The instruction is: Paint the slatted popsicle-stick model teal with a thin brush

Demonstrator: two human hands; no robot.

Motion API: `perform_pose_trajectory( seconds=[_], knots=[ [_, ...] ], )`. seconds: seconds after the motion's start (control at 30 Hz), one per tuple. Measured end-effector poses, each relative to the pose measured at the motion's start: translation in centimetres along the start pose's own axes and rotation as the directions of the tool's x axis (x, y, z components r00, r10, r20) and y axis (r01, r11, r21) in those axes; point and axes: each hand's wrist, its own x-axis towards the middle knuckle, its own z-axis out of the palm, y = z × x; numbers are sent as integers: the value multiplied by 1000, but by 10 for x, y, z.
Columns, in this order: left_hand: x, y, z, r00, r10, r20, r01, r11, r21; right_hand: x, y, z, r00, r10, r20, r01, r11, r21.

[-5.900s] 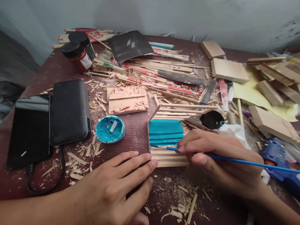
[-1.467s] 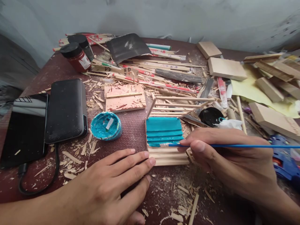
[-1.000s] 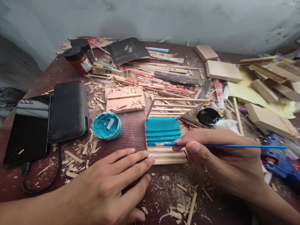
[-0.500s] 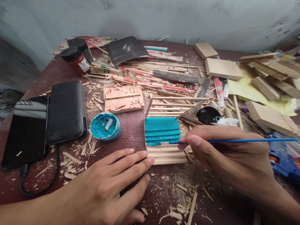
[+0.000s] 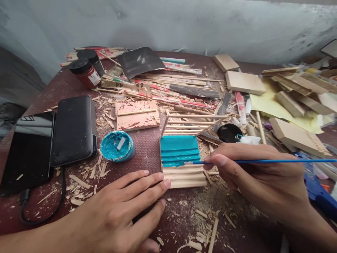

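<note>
A small wooden model with slats and a stick railing [image 5: 181,181] lies on the table; its upper slats are turquoise, its lower ones bare wood. My right hand [image 5: 252,179] pinches a thin blue paintbrush [image 5: 268,161], held almost level, with its tip on the edge of the painted area. My left hand [image 5: 126,207] lies flat with fingers stretched, the fingertips touching the model's lower left corner. To the left of the model stands an uncapped tub of turquoise paint [image 5: 117,147], with a pale scrap inside it.
A power bank [image 5: 73,130] and a cabled phone [image 5: 27,147] lie at left. Behind are dark-lidded jars [image 5: 84,72], black sandpaper [image 5: 142,62] and bundled sticks. Wood blocks [image 5: 246,82], a black lid [image 5: 229,133] and a blue glue gun [image 5: 318,193] are at right. Shavings litter the table.
The brush tip has shifted slightly rightward along the slat, with my right hand following. My left hand keeps its place on the model. The whole view has tilted a little.
</note>
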Motion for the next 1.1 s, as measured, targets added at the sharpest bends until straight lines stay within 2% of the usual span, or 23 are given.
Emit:
perform_pose_trajectory(
  seconds=[0.1, 0.3, 0.5, 0.7, 0.87, 1.1],
  knots=[
    [1, -1, 1, 1000, 13, -12, -13, 1000, 8, -2, 0, -2, 1000, -9, 6, 9, 1000, 25],
    [2, 0, 1, 1000, 15, -7, -15, 1000, 28, -6, -2, -6, 991, 35, -128, -17, 991, 135],
    [3, 0, -1, 1000, 16, -14, -15, 999, 46, -4, -2, -4, 986, 161, -42, -148, 966, 212],
    [3, -1, -1, 1000, 20, -14, -19, 998, 57, -5, 0, 0, 983, 184, 25, -184, 955, 233],
    [6, 0, 1, 1000, 12, -26, -10, 998, 67, -4, -1, 0, 975, 219, 30, -221, 951, 215],
    [4, 1, 1, 999, 0, -37, 2, 999, 37, -4, 1, 0, 980, 201, 3, -199, 964, 175]
  ],
)
